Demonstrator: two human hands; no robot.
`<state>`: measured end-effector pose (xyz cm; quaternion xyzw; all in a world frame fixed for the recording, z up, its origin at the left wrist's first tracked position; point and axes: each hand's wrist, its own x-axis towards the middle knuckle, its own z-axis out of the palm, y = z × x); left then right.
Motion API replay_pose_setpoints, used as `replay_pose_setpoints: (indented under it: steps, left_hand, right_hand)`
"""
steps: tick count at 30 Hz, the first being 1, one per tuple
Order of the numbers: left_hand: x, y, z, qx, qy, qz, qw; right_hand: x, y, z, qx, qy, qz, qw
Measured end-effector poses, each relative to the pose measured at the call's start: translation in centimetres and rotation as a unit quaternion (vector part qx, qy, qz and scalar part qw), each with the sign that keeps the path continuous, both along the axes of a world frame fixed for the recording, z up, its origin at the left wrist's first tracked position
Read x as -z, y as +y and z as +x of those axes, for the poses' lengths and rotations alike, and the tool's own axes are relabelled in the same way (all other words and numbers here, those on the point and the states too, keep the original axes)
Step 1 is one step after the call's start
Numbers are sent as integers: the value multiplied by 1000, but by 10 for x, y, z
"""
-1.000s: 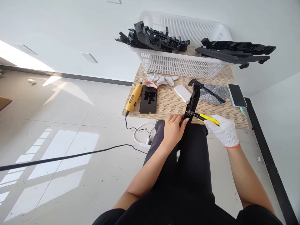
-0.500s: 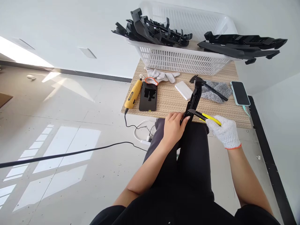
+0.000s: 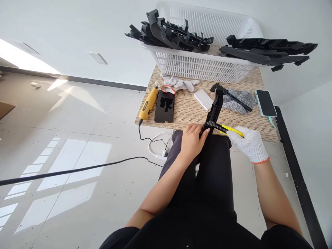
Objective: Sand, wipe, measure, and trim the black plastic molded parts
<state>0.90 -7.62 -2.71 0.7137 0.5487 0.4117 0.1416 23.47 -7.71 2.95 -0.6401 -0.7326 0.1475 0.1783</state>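
Note:
My bare left hand (image 3: pixel 192 139) is closed round the lower end of a long black plastic part (image 3: pixel 215 103), pressing it down over my thighs at the table's front edge. The part slants up and away over the tabletop. In a white knitted glove with an orange cuff, my right hand (image 3: pixel 247 142) grips a yellow-handled tool (image 3: pixel 233 130). Its dark, pale-hatched blade lies across the part, just above my left fingers. I cannot make out the tool's exact kind. Behind the part, a black caliper (image 3: pixel 238 99) rests on a folded grey cloth (image 3: pixel 249 100).
A white plastic basket (image 3: pixel 197 69) holding several black plastic parts stands at the back of the wooden table (image 3: pixel 181 110). On the tabletop are a yellow rotary tool (image 3: pixel 148 104), a black tablet-like device (image 3: pixel 164 112), gloves (image 3: pixel 180 83), a white box (image 3: pixel 203 100) and a phone (image 3: pixel 266 103). Cables cross the floor.
My right hand has shifted slightly right and up with the tool, whose blade remains across the part. My left hand and the part stay almost still.

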Motion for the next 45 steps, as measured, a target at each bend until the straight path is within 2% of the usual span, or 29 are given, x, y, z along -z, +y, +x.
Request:
replay_pose_setpoints:
  steps: [3,6,12,25,33,45]
  left_hand:
    - [1,0,0,1,-4,1,1000]
    - [2,0,0,-3,0,1,1000]
    - [4,0,1,-11,4,7,1000]
    - [5,1,1,-9,5,29,1000]
    - [5,0,0,-6,3,28,1000]
    - [5,1,-2,2,-3,18,1000]
  right_hand:
    - [4,-4,-1,29,-10,41,999]
    - [7,-8,-2,47,-15,50,998]
    - [7,-11,1,41,-6,39,998]
    - [10,-13,-3,45,-75,163,983]
    - [10,-14,-2,56,-55,149,986]
    - [10,-14,-3,36,-52,141,988]
